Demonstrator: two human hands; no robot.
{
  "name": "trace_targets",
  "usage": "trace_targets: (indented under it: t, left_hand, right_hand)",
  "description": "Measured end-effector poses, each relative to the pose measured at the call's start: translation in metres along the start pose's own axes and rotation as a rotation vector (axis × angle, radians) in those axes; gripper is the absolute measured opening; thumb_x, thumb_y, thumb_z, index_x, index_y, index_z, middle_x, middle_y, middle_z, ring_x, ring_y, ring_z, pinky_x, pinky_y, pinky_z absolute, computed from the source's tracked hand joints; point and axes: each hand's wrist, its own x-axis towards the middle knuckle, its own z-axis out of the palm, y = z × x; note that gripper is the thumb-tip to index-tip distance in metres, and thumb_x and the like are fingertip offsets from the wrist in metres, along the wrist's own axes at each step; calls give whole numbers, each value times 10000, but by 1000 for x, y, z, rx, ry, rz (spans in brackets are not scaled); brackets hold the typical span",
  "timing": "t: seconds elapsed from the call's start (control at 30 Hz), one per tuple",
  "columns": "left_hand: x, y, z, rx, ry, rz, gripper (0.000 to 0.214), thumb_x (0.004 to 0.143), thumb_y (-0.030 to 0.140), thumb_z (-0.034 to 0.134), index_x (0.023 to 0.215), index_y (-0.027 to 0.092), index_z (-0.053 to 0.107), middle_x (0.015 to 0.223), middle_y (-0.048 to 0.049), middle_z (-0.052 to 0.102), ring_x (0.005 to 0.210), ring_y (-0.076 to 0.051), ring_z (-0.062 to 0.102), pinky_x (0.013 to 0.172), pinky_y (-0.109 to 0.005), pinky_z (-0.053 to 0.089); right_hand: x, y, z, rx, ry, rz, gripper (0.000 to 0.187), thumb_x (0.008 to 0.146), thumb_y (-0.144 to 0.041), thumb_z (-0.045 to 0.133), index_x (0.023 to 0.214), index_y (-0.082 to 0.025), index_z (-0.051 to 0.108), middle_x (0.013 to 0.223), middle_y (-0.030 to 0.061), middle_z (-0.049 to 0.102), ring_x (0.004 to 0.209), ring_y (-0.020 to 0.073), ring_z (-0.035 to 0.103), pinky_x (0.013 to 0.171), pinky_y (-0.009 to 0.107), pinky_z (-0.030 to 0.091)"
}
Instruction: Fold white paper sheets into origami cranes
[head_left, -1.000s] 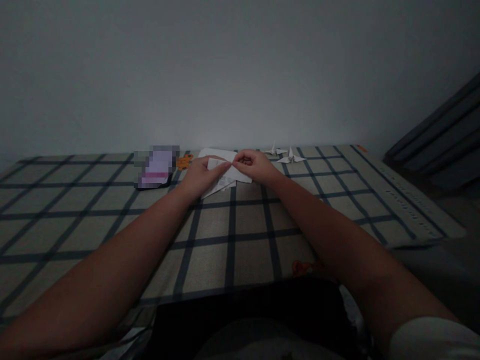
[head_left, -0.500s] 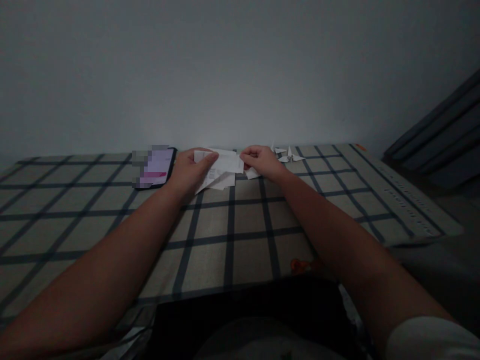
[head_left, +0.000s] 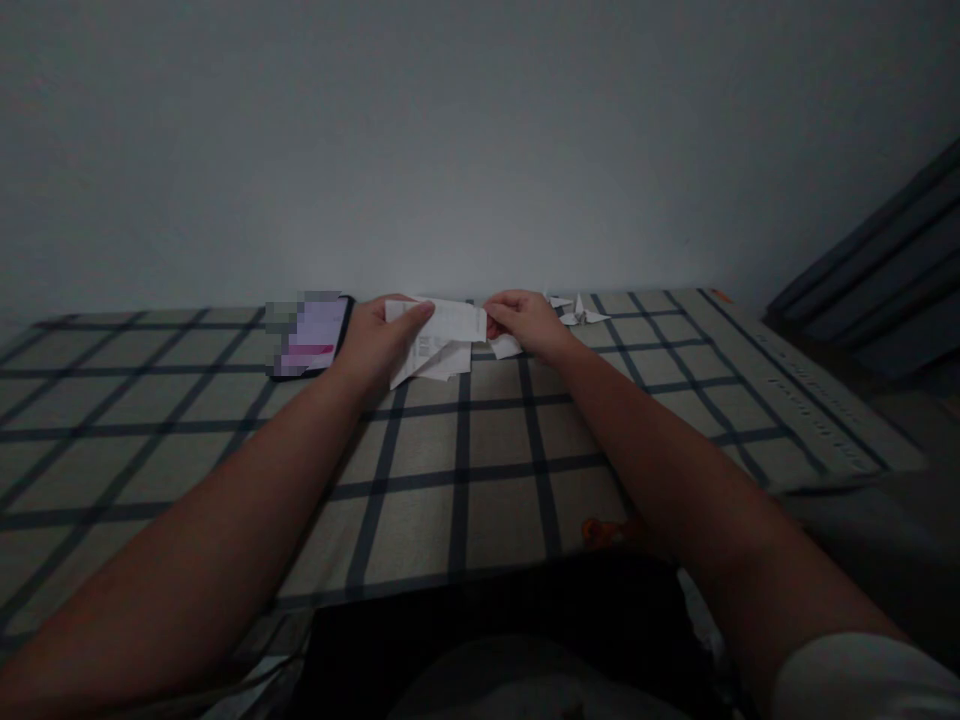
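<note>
Your two hands [head_left: 371,340] [head_left: 532,320] mid-frame; papers [head_left: 450,322] overlap, count unclear; one phone [head_left: 319,325] left of centre; two paper cranes [head_left: 581,316] right of centre.

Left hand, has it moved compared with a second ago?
Yes. Judged against the phone lying on the checked cloth, the left hand has moved leftward, toward it, and the gap between them in this view has narrowed.

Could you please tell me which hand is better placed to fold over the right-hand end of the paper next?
Probably the right hand: it sits at that end of the printed paper, while the left hand is occupied holding the opposite end.
</note>
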Motion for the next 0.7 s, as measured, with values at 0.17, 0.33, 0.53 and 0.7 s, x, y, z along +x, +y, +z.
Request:
trace_targets:
  t: [0.17, 0.33, 0.53, 0.7]
  left_hand:
    - [-3, -1, 3, 51, 40, 35, 299, 731, 427, 757, 842, 160, 685, 762, -59, 696, 698, -211, 669, 646, -317, 542]
    - [-3, -1, 3, 56, -33, 5, 312, 723, 422, 764, 875, 155, 709, 804, -63, 722, 675, -185, 662, 640, -304, 541]
    - [0, -2, 0, 283, 10, 80, 301, 697, 376, 771, 875, 135, 753, 866, -93, 749, 760, -213, 679, 679, -307, 537]
    - [5, -6, -3, 422, 76, 141, 282, 710, 369, 738, 884, 149, 770, 886, -88, 756, 796, -223, 680, 701, -311, 533]
  right_hand:
    - [3, 3, 3, 109, -4, 33, 86, 876, -223, 605, 860, -153, 653, 682, -1, 648, 593, 96, 590, 592, 215, 496]
    - [1, 2, 7, -7, -70, 26, 112, 849, -240, 650, 886, -140, 687, 723, 13, 663, 613, 105, 576, 594, 232, 479]
    - [-2, -1, 8, -97, -88, -41, 107, 817, -243, 646, 783, -142, 646, 663, -4, 599, 601, 105, 543, 584, 235, 447]
    - [-6, -7, 11, -143, -115, -81, 121, 808, -263, 627, 764, -153, 603, 662, -10, 572, 607, 104, 520, 594, 242, 433]
